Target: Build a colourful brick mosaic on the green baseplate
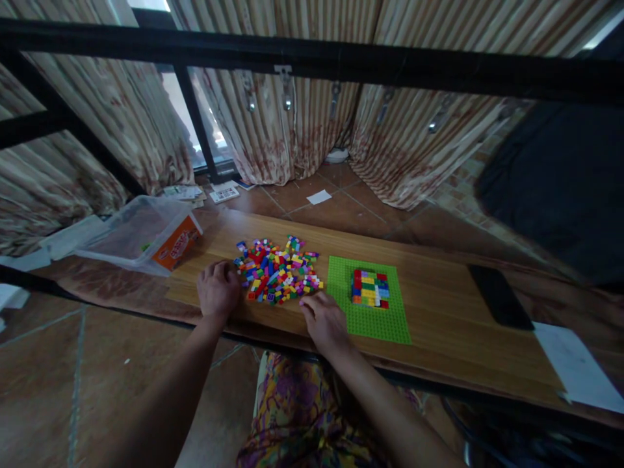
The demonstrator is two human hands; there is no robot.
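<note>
A pile of small coloured bricks [277, 270] lies on the wooden table [439, 292]. My left hand [218, 289] rests at the pile's left edge with its fingers curled; nothing shows in it. My right hand [324, 318] lies at the pile's lower right edge, fingers bent toward the bricks, beside the green baseplate [385, 318]. On that baseplate stands a low block of joined coloured bricks [370, 288].
A clear plastic tub with an orange label [146, 237] lies at the table's left end. A black phone [500, 296] and a white sheet [578, 367] sit on the right. A black frame bar [312, 58] crosses overhead, with curtains behind.
</note>
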